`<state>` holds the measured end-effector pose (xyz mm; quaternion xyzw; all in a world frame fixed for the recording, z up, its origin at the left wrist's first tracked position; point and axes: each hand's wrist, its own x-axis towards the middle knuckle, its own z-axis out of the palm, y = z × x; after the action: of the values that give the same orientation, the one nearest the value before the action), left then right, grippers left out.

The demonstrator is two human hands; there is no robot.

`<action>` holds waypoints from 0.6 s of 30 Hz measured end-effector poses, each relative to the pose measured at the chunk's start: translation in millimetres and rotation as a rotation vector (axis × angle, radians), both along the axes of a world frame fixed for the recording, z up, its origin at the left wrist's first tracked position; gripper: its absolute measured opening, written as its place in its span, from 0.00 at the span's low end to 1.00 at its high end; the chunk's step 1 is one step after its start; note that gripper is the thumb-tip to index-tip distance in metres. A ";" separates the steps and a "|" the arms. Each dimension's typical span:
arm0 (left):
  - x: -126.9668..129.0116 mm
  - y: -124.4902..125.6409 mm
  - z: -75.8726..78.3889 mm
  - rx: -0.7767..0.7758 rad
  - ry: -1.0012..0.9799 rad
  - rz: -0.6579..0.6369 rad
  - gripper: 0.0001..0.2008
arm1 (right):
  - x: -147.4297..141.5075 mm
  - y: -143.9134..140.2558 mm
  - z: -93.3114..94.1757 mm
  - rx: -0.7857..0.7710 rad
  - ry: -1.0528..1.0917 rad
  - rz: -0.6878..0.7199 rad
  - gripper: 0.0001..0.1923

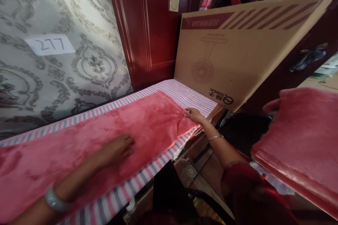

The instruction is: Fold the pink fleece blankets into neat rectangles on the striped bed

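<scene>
A long pink plush cloth (148, 123) lies flat along a striped pink-and-white board (185, 93). My left hand (118, 147) rests palm down on the middle of the cloth, fingers spread; a pale bangle sits on that wrist. My right hand (194, 114) pinches the cloth's far right end near its corner, and a thin silver bracelet is on that wrist.
A large cardboard fan box (237, 49) leans at the board's far end against dark red wood panelling (150, 24). Patterned wallpaper with a paper label "277" (50, 44) runs behind. Folded pink plush cloths (303, 140) are stacked at the right.
</scene>
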<state>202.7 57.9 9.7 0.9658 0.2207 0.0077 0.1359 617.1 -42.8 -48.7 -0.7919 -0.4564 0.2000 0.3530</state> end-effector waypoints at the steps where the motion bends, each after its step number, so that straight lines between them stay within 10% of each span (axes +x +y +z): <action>1: -1.7 -1.6 -3.1 -0.001 0.023 -0.012 0.14 | -1.3 -0.8 -2.3 -0.014 -0.028 -0.011 0.21; 8: -20.9 18.9 -6.6 -0.036 -0.035 0.049 0.17 | -12.3 -3.1 -1.7 -0.098 -0.226 -0.075 0.17; 18: -79.3 126.3 10.5 0.227 0.227 0.628 0.19 | -12.9 74.5 10.7 -0.118 -0.290 -0.059 0.14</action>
<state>123.4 184.2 20.3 0.8545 0.5184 -0.0339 -0.0068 604.2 31.7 -38.0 -0.8450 -0.4664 0.0996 0.2421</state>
